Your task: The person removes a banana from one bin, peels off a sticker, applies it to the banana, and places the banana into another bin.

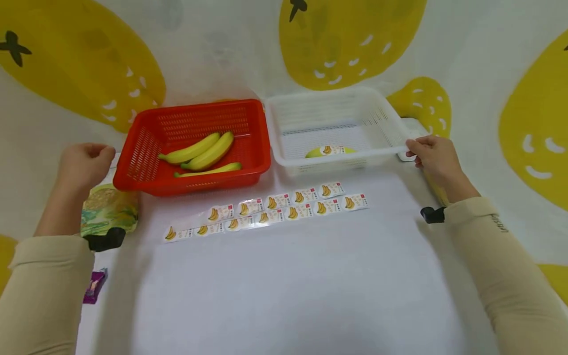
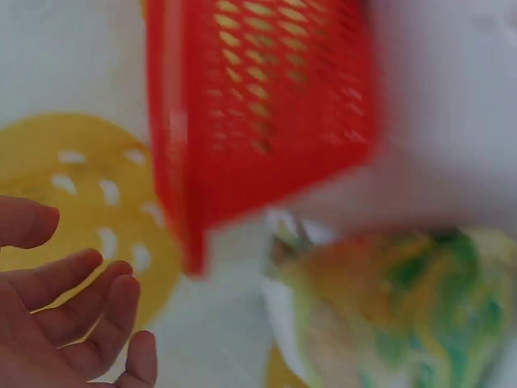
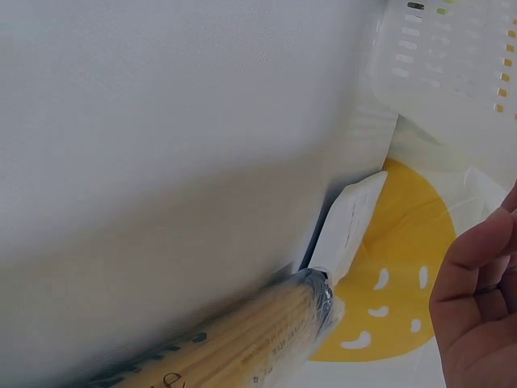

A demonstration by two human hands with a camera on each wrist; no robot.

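At the right front corner of the white plastic basket [image 1: 284, 161], my right hand [image 1: 435, 158] pinches the rim between thumb and fingers. Inside that basket lies a yellow banana [image 1: 312, 153] bearing a banana sticker [image 1: 333, 150], partly hidden by the front wall. My left hand [image 1: 86, 165] hovers left of the red plastic basket [image 1: 195, 187], apart from it and holding nothing; the left wrist view shows its fingers [image 2: 113, 323] loosely bent. Several bananas [image 1: 210, 153] lie in the red basket. Two rows of banana stickers [image 1: 266, 209] are laid out in front of both baskets.
A green and yellow bag [image 1: 111, 209] lies under my left wrist, with a purple wrapper [image 1: 94, 288] nearer me. On the right are a clear-wrapped bundle of thin sticks [image 3: 275, 323] and a white packet [image 3: 351, 222]. Fruit-patterned cloth [image 1: 222, 44] surrounds the white table [image 1: 288, 296].
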